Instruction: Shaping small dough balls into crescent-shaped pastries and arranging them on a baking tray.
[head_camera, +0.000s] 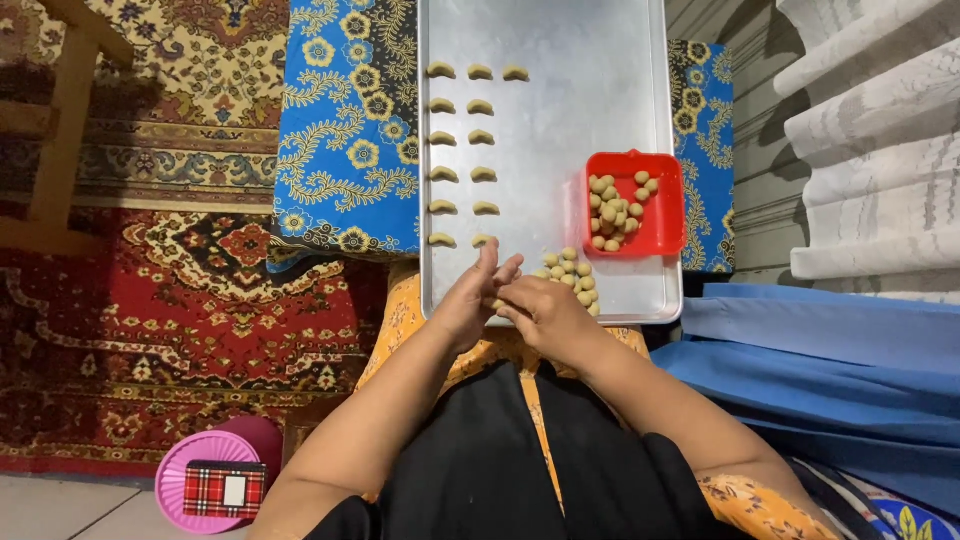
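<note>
My left hand (462, 300) and right hand (545, 310) press together around a dough piece (495, 303) at the metal tray's (560, 130) near edge. Squeezing too hard could flatten it, and my right wrist might knock the loose dough balls (570, 272) off the rim.

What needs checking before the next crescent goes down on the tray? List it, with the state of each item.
1. Dough piece between the hands: left hand and right hand are pressed together over the tray's near edge; the piece itself is hidden: cannot tell.
2. Free spot on the metal tray: bare metal right of the crescent rows: ok.
3. Rows evenly aligned: ok.
4. Loose dough balls within reach beside the right hand: ok.
5. Red container holds more balls: ok.
6. Tray seated flat on the blue floral cloth: near edge overhangs toward the lap: cannot tell.
</note>
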